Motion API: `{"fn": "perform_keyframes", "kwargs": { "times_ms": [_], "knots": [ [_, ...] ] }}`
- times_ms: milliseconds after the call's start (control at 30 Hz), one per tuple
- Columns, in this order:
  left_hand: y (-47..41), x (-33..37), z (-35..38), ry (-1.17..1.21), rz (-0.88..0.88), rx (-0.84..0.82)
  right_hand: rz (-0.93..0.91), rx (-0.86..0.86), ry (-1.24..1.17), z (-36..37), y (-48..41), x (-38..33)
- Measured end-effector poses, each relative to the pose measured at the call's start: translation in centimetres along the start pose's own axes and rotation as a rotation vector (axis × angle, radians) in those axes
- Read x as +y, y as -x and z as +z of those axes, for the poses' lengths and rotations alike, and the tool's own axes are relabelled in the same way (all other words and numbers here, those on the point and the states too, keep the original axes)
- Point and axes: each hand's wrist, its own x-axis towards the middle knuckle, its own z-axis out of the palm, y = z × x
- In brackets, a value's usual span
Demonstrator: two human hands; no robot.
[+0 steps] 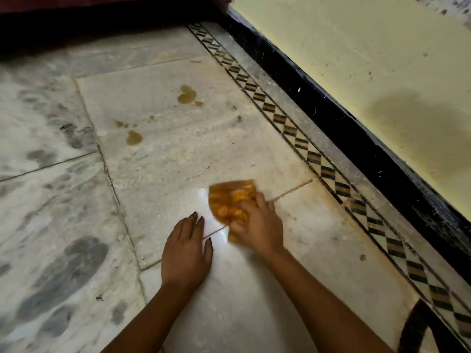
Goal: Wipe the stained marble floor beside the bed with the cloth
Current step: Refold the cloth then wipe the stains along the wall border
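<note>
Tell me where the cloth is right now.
In the head view the orange cloth is low centre on the marble floor, held by the right hand, right of the flat left hand and nearer the camera than the brown stains.

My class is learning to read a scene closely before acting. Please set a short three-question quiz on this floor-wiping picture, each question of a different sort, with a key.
1. Multiple choice: which hand grips the orange cloth? A) the left B) the right C) both
2. True or false: the left hand lies flat on the marble floor, holding nothing.
3. Short answer: where do the brown stains lie relative to the cloth?

Key
1. B: the right hand grips it.
2. True.
3. Beyond the cloth, farther from the person, and apart from it.
</note>
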Motion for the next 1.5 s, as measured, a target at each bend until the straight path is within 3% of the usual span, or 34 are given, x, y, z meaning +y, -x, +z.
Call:
{"fn": "perform_keyframes", "kwargs": {
  "times_ms": [100, 233, 367, 433, 533, 600, 667, 833, 967, 1033, 1133, 1233, 1300, 1400, 1500],
  "knots": [
    [-0.1, 0.0, 0.0, 0.003, 0.009, -0.004, -0.088, -0.015, -0.038, -0.9, 5.4, 3.7],
    [0.3, -0.3, 0.0, 0.000, 0.018, -0.017, 0.232, 0.116, 0.006, -3.0, 2.6, 9.6],
    [0.6, -1.4, -0.3, -0.051, 0.073, -0.056, 0.390, 0.153, 0.005, -2.5, -6.1, 5.4],
    [0.6, -1.6, -0.5, -0.058, 0.060, -0.071, 0.333, 0.102, -0.032, -1.5, -7.6, 1.6],
    [0.3, -1.4, -0.8, -0.046, 0.030, -0.072, 0.067, 0.020, -0.026, 0.6, -4.2, -2.1],
    [0.2, -1.0, -0.8, -0.032, 0.014, -0.047, -0.121, -0.014, -0.007, 0.5, 0.4, -1.5],
    [0.0, -0.6, -0.5, -0.017, 0.009, -0.024, -0.155, -0.020, -0.033, -0.6, 4.7, 2.1],
    [0.6, 0.1, 0.3, -0.002, 0.057, 0.031, 0.328, 0.168, 0.013, -4.3, 3.1, 12.7],
    [0.8, 0.0, 0.4, -0.005, 0.089, 0.027, 0.428, 0.187, 0.041, -4.5, -6.4, 9.4],
    [0.3, 0.4, 0.4, -0.015, 0.117, 0.014, 0.380, 0.143, 0.041, -3.5, -8.1, 6.1],
    [-0.4, 1.0, 0.4, -0.011, 0.123, 0.001, 0.121, 0.027, 0.009, -1.5, -4.3, 2.3],
    [-0.8, 1.5, 0.7, -0.006, 0.133, 0.020, -0.044, 0.031, -0.033, -1.8, 3.2, 4.6],
    [-0.9, 1.6, 0.8, 0.007, 0.137, 0.045, 0.085, 0.058, -0.033, -2.8, 6.0, 8.7],
    [-0.8, 1.6, 1.2, 0.008, 0.141, 0.066, 0.374, 0.180, 0.057, -4.3, 2.7, 13.5],
    [-0.7, 1.9, 1.3, 0.028, 0.123, 0.073, 0.493, 0.205, 0.101, -5.0, -4.1, 11.9]
  ]
}}
